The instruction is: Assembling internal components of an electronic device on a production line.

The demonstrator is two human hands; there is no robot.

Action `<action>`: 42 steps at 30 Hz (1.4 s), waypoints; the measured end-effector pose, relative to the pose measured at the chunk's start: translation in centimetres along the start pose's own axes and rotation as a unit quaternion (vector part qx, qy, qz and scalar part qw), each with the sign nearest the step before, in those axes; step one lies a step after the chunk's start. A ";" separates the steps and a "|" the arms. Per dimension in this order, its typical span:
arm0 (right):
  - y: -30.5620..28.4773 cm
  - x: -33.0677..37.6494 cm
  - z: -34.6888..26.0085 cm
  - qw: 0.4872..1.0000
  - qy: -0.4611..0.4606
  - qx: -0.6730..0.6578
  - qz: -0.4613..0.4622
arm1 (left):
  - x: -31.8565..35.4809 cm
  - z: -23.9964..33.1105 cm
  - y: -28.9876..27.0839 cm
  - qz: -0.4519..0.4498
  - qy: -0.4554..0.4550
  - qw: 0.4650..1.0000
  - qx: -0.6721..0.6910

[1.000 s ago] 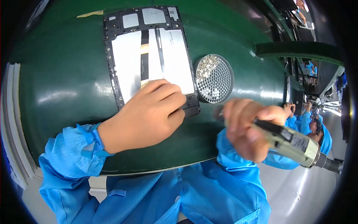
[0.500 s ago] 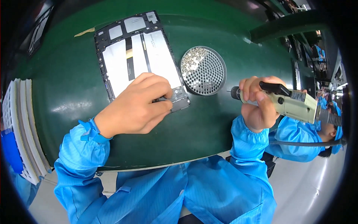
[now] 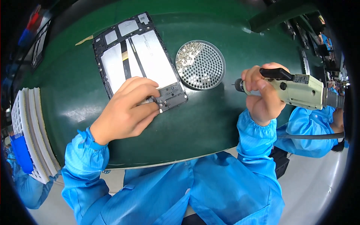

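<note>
An opened tablet [image 3: 152, 52] lies on the green bench, its black frame and white battery cells facing up. My left hand [image 3: 125, 107] rests over its near end. Thumb and fingers are pinched together at a black plate [image 3: 173, 95] along that end; whatever sits between the fingertips is too hidden to make out. My right hand [image 3: 264, 93] grips a pale green electric screwdriver [image 3: 300, 90] held sideways above the bench, its thin bit pointing left. Between tablet and screwdriver sits a round perforated dish [image 3: 206, 69], small shiny screws heaped on its left side.
A stack of white trays [image 3: 32, 131] with a blue piece stands at the left edge. A yellowish strip [image 3: 84, 40] lies beyond the tablet. To the right, another person in a blue sleeve [image 3: 305, 131] sits close by. A dark green bar [image 3: 283, 17] crosses the far right.
My left hand has shifted left along the tablet's near end, uncovering more of the black plate. My right hand still holds the screwdriver beside the dish. The whole view has shifted slightly.
</note>
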State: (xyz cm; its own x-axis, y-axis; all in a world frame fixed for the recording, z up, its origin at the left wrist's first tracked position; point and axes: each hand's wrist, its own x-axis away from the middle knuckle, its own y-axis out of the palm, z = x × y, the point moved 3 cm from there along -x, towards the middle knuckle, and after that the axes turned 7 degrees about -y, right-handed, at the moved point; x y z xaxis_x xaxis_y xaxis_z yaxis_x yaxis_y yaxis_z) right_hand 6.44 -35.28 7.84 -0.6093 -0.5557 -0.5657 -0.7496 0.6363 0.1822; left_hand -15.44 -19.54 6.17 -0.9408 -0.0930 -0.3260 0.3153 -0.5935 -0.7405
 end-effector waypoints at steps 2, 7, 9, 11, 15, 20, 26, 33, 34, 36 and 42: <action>0.0 0.0 -0.1 1.000 0.003 0.026 0.001 | 1.2 -0.1 -0.3 0.026 -0.020 0.998 -0.063; 0.0 -0.1 -0.1 0.999 0.014 0.030 -0.006 | 2.1 0.6 0.0 0.028 -0.026 0.995 -0.094; 0.0 0.1 0.0 0.999 0.018 0.030 -0.001 | 1.7 1.0 0.2 0.015 -0.031 0.995 -0.098; 0.0 0.1 0.1 0.999 0.022 0.030 0.001 | 1.1 1.0 0.5 -0.009 -0.025 0.988 -0.149; -0.4 0.1 0.2 1.000 0.016 0.001 0.006 | 1.0 0.7 0.5 -0.012 -0.025 0.991 -0.133; -0.6 0.1 0.3 1.000 0.013 -0.023 0.007 | 1.1 0.5 0.5 -0.008 -0.012 0.989 -0.148; -0.5 0.0 0.3 1.000 0.018 -0.022 0.010 | 1.5 0.5 1.1 0.006 0.010 0.991 -0.135; -0.4 -0.1 0.4 1.000 0.015 -0.026 0.001 | 1.0 0.2 0.9 0.004 -0.007 0.998 -0.068; -0.4 -0.1 0.3 1.000 0.010 -0.020 -0.003 | 0.8 0.3 0.8 0.003 -0.022 0.998 -0.064; -0.4 0.1 0.4 1.000 0.017 -0.021 0.003 | 0.5 0.3 0.6 0.002 -0.039 0.997 -0.060; -0.5 0.1 0.7 0.999 0.022 -0.018 0.014 | 1.6 1.2 1.1 0.000 -0.041 0.992 -0.116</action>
State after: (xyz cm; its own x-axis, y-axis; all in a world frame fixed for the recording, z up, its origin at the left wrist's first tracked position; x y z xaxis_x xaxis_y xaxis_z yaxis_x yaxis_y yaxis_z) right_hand 6.90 -35.30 7.13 -0.6403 -0.5613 -0.5243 -0.7405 0.6325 0.2273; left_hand -16.74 -21.29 5.49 -0.9450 -0.1635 -0.2833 0.3259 -0.3946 -0.8591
